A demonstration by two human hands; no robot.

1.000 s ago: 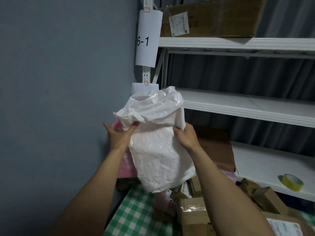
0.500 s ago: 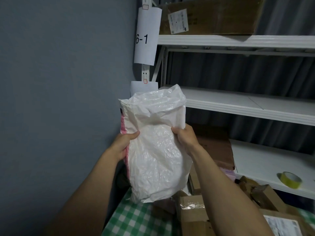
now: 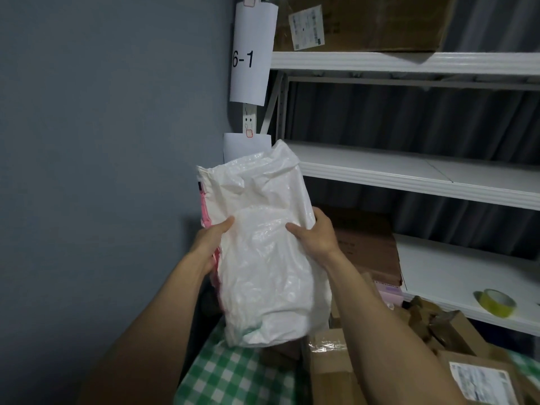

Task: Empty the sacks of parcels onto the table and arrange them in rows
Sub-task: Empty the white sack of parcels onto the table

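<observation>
A person holds a white crinkly plastic bag [image 3: 263,258] up in the air with both hands. The left hand [image 3: 209,244] grips its left side, thumb on the front and fingers behind. The right hand [image 3: 317,235] grips the right side the same way. A pink edge [image 3: 206,211] peeks out behind the bag. Below is a green-and-white checked table [image 3: 233,378] with brown cardboard boxes [image 3: 330,366] on it. A yellow tape roll [image 3: 495,302] sits on a white shelf [image 3: 438,276].
</observation>
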